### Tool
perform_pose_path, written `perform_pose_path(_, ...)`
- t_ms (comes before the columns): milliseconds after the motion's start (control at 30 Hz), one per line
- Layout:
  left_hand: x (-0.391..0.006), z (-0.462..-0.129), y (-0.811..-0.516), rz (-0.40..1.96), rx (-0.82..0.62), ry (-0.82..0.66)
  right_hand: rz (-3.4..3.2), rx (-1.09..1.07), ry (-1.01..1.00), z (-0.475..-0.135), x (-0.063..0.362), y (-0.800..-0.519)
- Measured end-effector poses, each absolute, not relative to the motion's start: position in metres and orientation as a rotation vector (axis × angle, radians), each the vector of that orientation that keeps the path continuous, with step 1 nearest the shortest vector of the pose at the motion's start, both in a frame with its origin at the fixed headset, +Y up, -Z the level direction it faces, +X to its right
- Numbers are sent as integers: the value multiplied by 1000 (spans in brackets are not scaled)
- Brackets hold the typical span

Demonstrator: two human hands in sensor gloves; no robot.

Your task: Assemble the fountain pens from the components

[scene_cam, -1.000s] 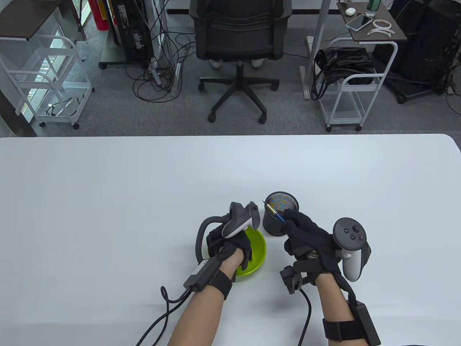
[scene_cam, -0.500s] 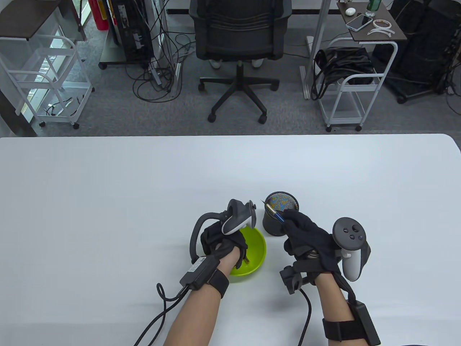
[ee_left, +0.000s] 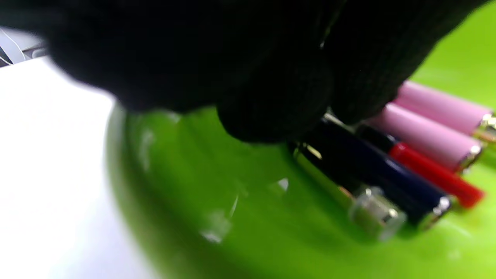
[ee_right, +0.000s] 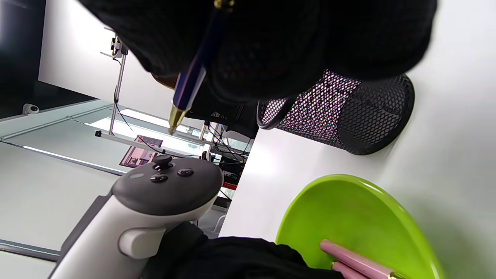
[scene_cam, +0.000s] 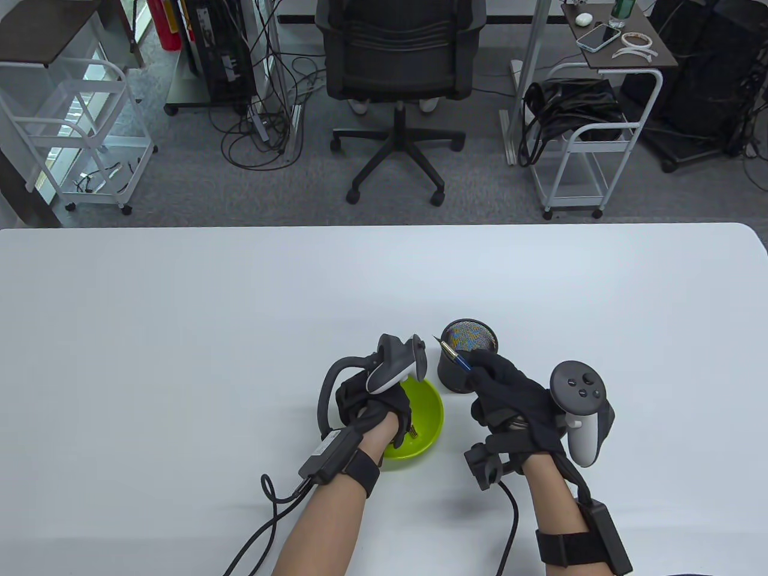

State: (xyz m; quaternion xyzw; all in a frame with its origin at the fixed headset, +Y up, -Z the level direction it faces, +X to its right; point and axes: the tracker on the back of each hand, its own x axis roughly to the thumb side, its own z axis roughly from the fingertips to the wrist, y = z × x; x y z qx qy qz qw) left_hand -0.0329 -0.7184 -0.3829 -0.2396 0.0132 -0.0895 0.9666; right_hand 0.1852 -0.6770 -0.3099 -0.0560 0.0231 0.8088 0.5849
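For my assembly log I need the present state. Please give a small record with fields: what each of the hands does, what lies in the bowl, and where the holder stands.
left hand: reaches into round lime-green plastic bowl, fingers on dark blue pen part
right hand: holds blue pen section with gold nib
bowl contents: two pink barrels, one red-and-black part, dark blue part
black mesh cylinder pen holder: upright, just behind the bowl

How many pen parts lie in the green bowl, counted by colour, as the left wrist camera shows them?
Pink pen tubes: 2
Dark navy pen tube with silver end: 1
Red-and-black pen part: 1
Total: 4 visible in the lime green plastic bowl; the left hand's black gloved fingers cover their upper ends and may hide more.
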Motion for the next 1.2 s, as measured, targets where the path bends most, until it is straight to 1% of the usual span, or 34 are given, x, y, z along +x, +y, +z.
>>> perform_pose_path(200, -32, -382, -718, -157, -535, 40, 1896, -133, 60, -310, 184, -677)
perform_pose_path(367, -33, -382, -720, -181, -568, 36, 1896, -135, 67, -311, 183, -678)
perform_pose_path(600, -25, -378, -723, -208, -537, 30, 1904, -137, 80, -312, 182, -679)
perform_pose_path(800, -26, -379, -724, -181, -522, 8, 1903, -132, 75, -312, 182, -679)
perform_pose_path(933, -30, -378, -717, -142, -509, 2, 1903, -131, 73, -312, 182, -679)
perform_pose_path(1133, -41, -373, -691, -6, -479, -17, 1926, -130, 83, -312, 179, -681)
perform_pose_path(1200, -52, -373, -683, 61, -422, -6, 1938, -130, 86, -311, 179, -681)
